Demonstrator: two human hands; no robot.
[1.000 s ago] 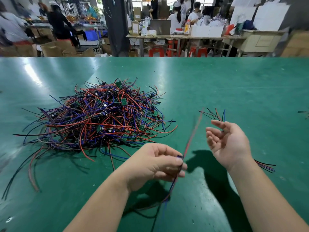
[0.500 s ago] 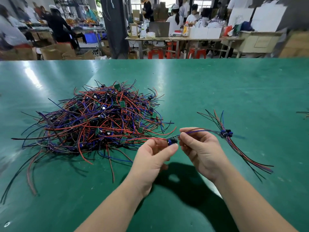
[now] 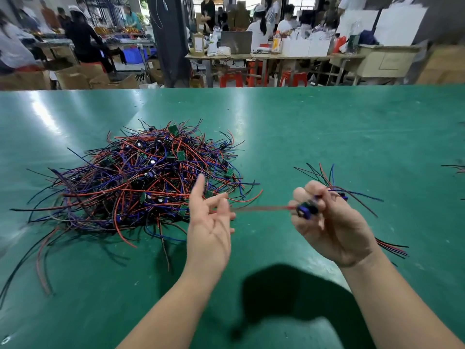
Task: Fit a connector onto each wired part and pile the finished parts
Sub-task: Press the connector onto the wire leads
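Note:
A big tangled heap of wired parts (image 3: 141, 180), red, blue and black wires with small green boards, lies on the green table left of centre. My right hand (image 3: 329, 222) is shut on one wired part (image 3: 305, 210), a small dark blue and black piece held between thumb and fingers; its blurred red wire (image 3: 261, 209) stretches left towards my left hand (image 3: 210, 222). My left hand is open, palm up, fingers spread, the wire passing by its fingertips. A small pile of finished parts (image 3: 337, 187) lies behind and under my right hand.
The green table (image 3: 352, 137) stretches far back to its edge. Loose wire ends (image 3: 453, 168) show at the right edge. Beyond the table are workbenches, red stools, cardboard boxes and several people.
My left hand has let go of the part and opened. My right hand has carried the part to the right, above the small pile, its wire trailing left.

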